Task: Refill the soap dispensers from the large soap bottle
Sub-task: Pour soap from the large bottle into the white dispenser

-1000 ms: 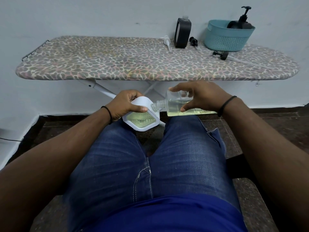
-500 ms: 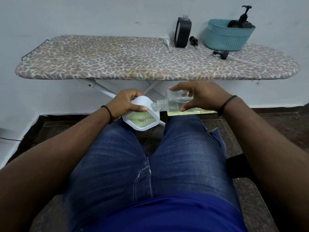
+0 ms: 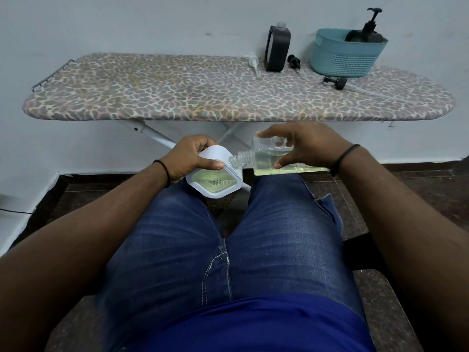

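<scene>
Two hands at work above a lap in blue jeans (image 3: 266,250), in front of an ironing board (image 3: 177,97) with a spotted cover. Left hand (image 3: 193,156) wrapped around a white soap dispenser (image 3: 215,179), fingers curled over its top, thumb lying across its near side; dispenser tipped over, yellowish liquid showing through its window. Right hand (image 3: 307,146) grasping a clear soap bottle (image 3: 266,161), fingers along its upper edge and thumb on its near face; bottle lying almost level, uncapped neck pointing left and meeting the dispenser's upper right corner, pale yellow soap pooled along its lower side. Dark band on each wrist.

On the board, near the wall: a black dispenser (image 3: 276,50) standing upright with no pump on it; a white pump (image 3: 253,63) lying just left of it; a black pump (image 3: 294,61) lying just right of it; a teal basket (image 3: 342,57) farther right, holding a dark bottle with a black pump head (image 3: 370,20) sticking up; one more black pump (image 3: 336,81) lying in front of the basket. Behind, a pale wall; below, dark floor tiles.
</scene>
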